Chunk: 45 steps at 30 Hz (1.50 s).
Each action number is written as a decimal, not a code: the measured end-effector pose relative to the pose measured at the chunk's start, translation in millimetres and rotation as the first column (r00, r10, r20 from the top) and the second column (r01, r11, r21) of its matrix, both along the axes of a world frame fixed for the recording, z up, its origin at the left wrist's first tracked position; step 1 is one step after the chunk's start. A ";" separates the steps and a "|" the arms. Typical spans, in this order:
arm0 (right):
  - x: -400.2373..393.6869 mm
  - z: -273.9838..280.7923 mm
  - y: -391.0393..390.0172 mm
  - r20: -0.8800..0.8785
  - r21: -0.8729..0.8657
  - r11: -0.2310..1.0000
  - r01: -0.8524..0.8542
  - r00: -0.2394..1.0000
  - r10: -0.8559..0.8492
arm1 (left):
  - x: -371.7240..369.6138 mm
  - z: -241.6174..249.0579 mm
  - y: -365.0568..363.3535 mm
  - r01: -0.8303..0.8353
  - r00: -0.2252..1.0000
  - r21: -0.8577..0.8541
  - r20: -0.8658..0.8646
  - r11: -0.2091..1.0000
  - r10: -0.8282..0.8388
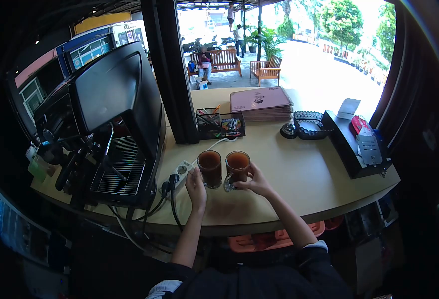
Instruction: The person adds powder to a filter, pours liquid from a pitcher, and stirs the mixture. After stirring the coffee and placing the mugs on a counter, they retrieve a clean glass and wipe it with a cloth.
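Two clear glass mugs of reddish-brown drink stand side by side on the pale wooden counter. My left hand is at the left side of the left mug, its fingers together and pointing up; whether it grips the handle is hidden. The right mug has its handle turned toward me. My right hand holds this mug from the right, with thumb near the handle and fingers round the side.
An espresso machine stands at the left, beside a power strip with plugs and cables. Behind the mugs are a pen organizer, stacked menus, a bell and a black basket. A black box stands right. People are outside.
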State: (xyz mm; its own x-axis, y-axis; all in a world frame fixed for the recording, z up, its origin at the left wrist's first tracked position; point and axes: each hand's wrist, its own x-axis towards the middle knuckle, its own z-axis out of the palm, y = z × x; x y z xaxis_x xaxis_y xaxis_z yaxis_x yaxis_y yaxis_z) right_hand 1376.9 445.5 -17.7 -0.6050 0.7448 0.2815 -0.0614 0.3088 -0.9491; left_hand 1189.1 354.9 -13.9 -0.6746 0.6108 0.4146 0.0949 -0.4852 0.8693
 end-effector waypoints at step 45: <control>228.7 -377.4 -235.3 0.928 -0.245 0.917 -0.316 0.199 0.316 | 103.0 -383.6 -695.6 -0.128 0.895 -0.974 -0.032 0.187 0.445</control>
